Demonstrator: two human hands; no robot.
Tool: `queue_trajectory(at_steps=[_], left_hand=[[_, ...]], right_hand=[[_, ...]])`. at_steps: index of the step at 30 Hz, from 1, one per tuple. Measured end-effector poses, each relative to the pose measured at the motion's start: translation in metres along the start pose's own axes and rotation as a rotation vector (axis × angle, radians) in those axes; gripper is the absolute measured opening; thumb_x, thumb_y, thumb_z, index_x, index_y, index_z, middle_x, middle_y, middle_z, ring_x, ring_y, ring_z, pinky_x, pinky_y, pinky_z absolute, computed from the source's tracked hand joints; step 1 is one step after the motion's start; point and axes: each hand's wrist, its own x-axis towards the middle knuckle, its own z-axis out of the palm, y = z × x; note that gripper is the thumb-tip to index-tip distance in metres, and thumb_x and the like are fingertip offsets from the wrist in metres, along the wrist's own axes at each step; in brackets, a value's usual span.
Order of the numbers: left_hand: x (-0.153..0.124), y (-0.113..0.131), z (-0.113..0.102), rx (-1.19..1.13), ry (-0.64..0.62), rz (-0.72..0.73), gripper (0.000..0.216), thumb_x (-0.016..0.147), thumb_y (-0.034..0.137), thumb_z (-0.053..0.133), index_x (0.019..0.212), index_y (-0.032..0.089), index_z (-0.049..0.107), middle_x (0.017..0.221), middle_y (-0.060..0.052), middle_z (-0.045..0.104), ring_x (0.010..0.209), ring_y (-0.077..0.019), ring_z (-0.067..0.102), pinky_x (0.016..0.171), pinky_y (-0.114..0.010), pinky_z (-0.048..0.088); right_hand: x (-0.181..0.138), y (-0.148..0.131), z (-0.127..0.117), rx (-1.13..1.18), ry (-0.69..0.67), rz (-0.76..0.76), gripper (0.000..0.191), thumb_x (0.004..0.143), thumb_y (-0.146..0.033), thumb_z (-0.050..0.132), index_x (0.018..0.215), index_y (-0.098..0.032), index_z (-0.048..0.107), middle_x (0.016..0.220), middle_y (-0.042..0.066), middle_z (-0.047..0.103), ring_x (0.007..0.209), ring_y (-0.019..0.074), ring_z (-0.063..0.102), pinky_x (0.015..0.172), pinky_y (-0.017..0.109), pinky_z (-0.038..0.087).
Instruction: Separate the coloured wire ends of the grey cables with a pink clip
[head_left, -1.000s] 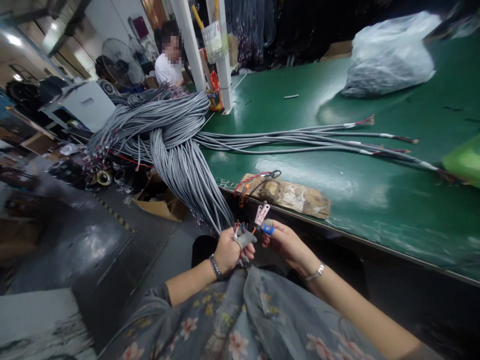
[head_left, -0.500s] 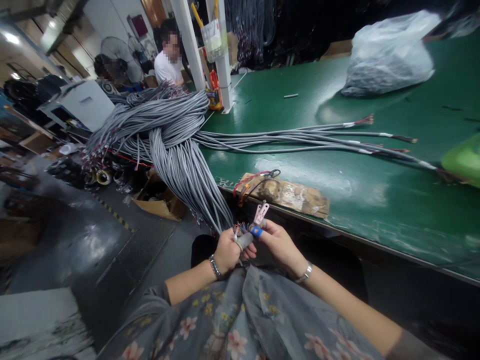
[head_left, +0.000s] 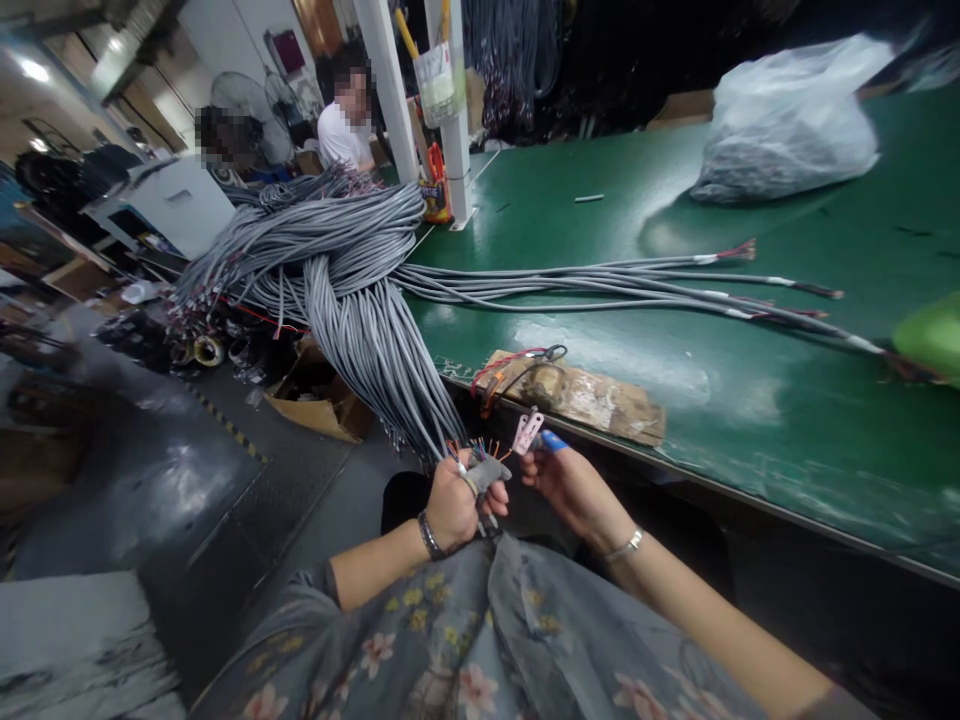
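My left hand (head_left: 456,505) is closed around the end of a grey cable, its thumb wrapped in a grey covering. Thin coloured wires (head_left: 480,447) fan out above that thumb; much of the cable end is hidden by the fingers. Just to the right, my right hand (head_left: 574,490), with blue tape on its thumb, pinches a small pink tool with two slotted arms (head_left: 528,432); its exact kind is unclear. An orange wire from the left hand reaches close to the tool. A thick bundle of grey cables (head_left: 382,350) hangs over the bench edge beside my left hand.
Several grey cables (head_left: 570,280) with stripped ends lie across the green bench (head_left: 750,400). A wooden board (head_left: 615,405) with wires sits on its near edge. Further back are a plastic bag (head_left: 787,120) and a white post (head_left: 448,150). An open carton (head_left: 322,395) stands on the floor; another person (head_left: 346,130) is beyond.
My right hand has drawn away to the right from my left hand, with the pink tool. The coloured wires now spread more widely above my left thumb.
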Motion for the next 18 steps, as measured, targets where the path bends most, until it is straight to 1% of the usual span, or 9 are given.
queue_trajectory(at_steps=[2,4,8,11,14,18], left_hand=[[0.0,0.003,0.002,0.004,-0.05,0.003,0.042,0.053,0.053,0.073,0.061,0.015,0.057,0.043,0.001,0.056,0.032,-0.0083,0.049,0.033,-0.018,0.024],[0.0,0.004,0.005,0.006,-0.088,0.007,0.041,0.054,0.053,0.072,0.061,0.015,0.058,0.043,0.001,0.056,0.032,-0.0083,0.049,0.033,-0.018,0.024],[0.004,0.002,0.009,0.012,-0.091,0.005,0.039,0.055,0.051,0.072,0.061,0.015,0.058,0.044,0.0,0.056,0.032,-0.0083,0.049,0.032,-0.018,0.023],[0.006,0.0,0.01,0.021,-0.073,0.002,0.037,0.055,0.048,0.072,0.06,0.015,0.057,0.043,0.001,0.055,0.032,-0.0083,0.049,0.032,-0.018,0.021],[0.006,-0.002,0.009,0.042,-0.077,0.003,0.037,0.056,0.048,0.072,0.058,0.015,0.056,0.042,0.001,0.054,0.031,-0.0081,0.048,0.032,-0.018,0.021],[0.008,-0.005,0.009,0.064,-0.079,0.012,0.038,0.057,0.049,0.073,0.056,0.015,0.054,0.042,0.002,0.054,0.03,-0.0073,0.047,0.032,-0.018,0.023]], right_hand=[[0.006,-0.007,-0.002,0.026,-0.045,0.044,0.042,0.069,-0.061,0.066,0.072,-0.02,0.066,0.064,0.002,0.061,0.056,0.0136,0.052,0.053,0.027,0.044],[0.01,-0.014,-0.001,0.017,-0.08,0.055,0.045,0.069,-0.064,0.065,0.075,-0.02,0.068,0.063,0.001,0.06,0.056,0.0132,0.052,0.052,0.025,0.044],[0.013,-0.016,0.007,0.01,-0.068,0.014,0.041,0.062,-0.059,0.075,0.07,-0.019,0.067,0.057,-0.002,0.059,0.052,0.0107,0.049,0.049,0.023,0.041],[0.013,-0.013,0.011,0.068,-0.037,0.039,0.044,0.056,-0.06,0.078,0.069,-0.019,0.068,0.06,-0.001,0.062,0.053,0.0104,0.052,0.05,0.023,0.043],[0.015,-0.01,0.013,0.115,-0.012,0.071,0.039,0.059,-0.058,0.078,0.068,-0.02,0.069,0.064,0.0,0.066,0.057,0.0123,0.056,0.052,0.025,0.045],[0.017,-0.01,0.016,0.147,0.013,0.044,0.035,0.058,-0.053,0.08,0.065,-0.02,0.069,0.063,0.001,0.067,0.055,0.0127,0.054,0.051,0.025,0.045]])
